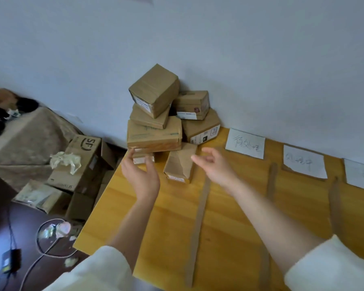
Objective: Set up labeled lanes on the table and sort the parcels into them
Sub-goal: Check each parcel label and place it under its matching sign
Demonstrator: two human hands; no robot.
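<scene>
A pile of brown cardboard parcels is stacked in the far left corner of the yellow wooden table, against the wall. A small parcel leans at the pile's front. My left hand reaches toward the pile's lower left, fingers spread beside a small box, holding nothing. My right hand hovers just right of the leaning parcel, fingers apart and empty. Three handwritten paper labels lie along the wall. Brown cardboard strips divide the table into lanes.
Left of the table, large cartons with crumpled paper sit on the floor. A cloth-covered surface lies beyond them. A dark table with cables and a small device stands at the lower left. The wall runs behind everything.
</scene>
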